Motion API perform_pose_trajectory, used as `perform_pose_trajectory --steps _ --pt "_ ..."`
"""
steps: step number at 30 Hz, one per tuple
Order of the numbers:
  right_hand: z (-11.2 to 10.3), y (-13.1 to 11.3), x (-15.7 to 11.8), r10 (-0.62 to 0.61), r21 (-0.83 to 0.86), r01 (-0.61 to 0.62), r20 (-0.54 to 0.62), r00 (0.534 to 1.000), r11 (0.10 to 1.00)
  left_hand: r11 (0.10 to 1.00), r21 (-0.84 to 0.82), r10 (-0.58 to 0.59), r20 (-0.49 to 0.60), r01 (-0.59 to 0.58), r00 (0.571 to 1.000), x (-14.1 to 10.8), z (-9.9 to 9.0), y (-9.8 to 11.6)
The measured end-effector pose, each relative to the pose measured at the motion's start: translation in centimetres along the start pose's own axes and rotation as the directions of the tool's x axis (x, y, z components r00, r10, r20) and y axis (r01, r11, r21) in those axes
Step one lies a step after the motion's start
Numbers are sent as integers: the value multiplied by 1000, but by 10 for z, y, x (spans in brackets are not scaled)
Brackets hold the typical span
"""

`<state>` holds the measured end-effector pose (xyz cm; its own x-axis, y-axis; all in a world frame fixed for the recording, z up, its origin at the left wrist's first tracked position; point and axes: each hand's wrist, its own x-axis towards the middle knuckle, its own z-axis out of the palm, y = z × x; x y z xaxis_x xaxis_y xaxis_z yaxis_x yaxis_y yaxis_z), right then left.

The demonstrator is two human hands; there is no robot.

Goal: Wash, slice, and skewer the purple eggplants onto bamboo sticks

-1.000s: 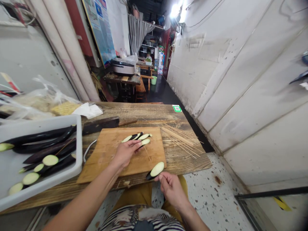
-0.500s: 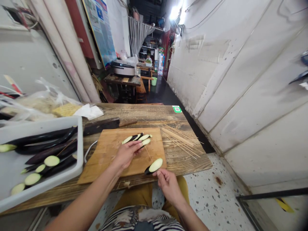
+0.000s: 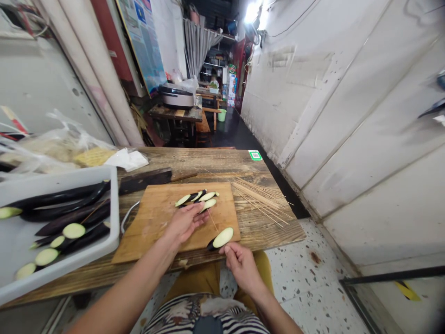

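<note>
Eggplant slice [image 3: 223,237] on skewer [image 3: 213,220], just beyond right grip [image 3: 242,267].

Blown-out lamp [image 3: 252,12] up top, dim bkgd, wide-angle edge stretch, dark lower-R corner, far detail prob. soft

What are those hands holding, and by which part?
The right hand seems to pinch the skewer by its near end, below the eggplant piece. The left hand touches a slice; grip unclear.

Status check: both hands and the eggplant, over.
Left hand at eggplant slices over cutting board. Right hand holding skewered slice at board's near edge. Knife beyond board, clear of hands.
</note>
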<state>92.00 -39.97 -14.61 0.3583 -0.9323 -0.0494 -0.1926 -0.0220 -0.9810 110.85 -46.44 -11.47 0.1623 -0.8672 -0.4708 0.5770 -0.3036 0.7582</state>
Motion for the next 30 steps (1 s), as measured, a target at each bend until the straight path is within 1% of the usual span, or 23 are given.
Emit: perform_pose_trajectory --steps 5,8,9,11,13,15,17,19,21,22,23,24,25,26,28,29,30 --pt "-5 2 -1 -14 -40 15 29 999 999 998 54 -13 42 11 999 3 -6 4" --pt "-11 2 -1 -21 -76 26 73 997 997 981 192 -30 117 7 993 6 -9 12" --pt "-13 2 -1 -22 -85 30 85 996 996 964 264 -16 143 -22 990 8 -10 15" --pt "-18 1 -1 -18 -85 27 105 994 996 900 419 37 210 -124 977 12 -13 19" --pt "-22 1 -1 -9 -65 16 112 994 998 825 521 47 320 -217 946 15 -16 21" --pt "-26 -1 -1 -3 -52 9 111 994 999 791 564 -10 402 -239 916 17 -18 23" --pt "-29 -3 -1 -2 -66 10 118 993 998 759 597 -21 421 -260 907 17 -19 25" --pt "-33 -5 -1 -5 -109 19 132 991 994 687 640 40 440 -344 897 15 -18 31" --pt "-35 -7 -2 -33 -167 52 117 993 984 617 647 121 484 -448 866 10 -17 38" --pt "-37 -7 -2 -63 -207 82 95 994 975 604 633 150 506 -485 849 7 -16 42" --pt "-37 -7 -2 -101 -262 116 70 992 958 607 616 165 521 -503 837 4 -16 44" --pt "-38 -8 -3 -146 -333 153 47 988 930 632 593 173 521 -500 836 1 -16 46" --pt "-37 -7 -3 -193 -415 187 27 981 890 683 559 168 507 -470 846 -1 -16 45" --pt "-36 -7 -3 -239 -504 213 13 971 837 757 509 152 474 -411 867 -3 -17 43" --pt "-32 -3 -4 -312 -673 236 8 950 701 907 357 85 360 -221 929 -4 -18 33" --pt "-29 -1 -4 -342 -739 240 14 940 630 955 269 40 300 -125 953 -5 -18 28" --pt "-25 2 -4 -366 -789 245 28 930 564 979 198 2 254 -54 967 -5 -18 22"
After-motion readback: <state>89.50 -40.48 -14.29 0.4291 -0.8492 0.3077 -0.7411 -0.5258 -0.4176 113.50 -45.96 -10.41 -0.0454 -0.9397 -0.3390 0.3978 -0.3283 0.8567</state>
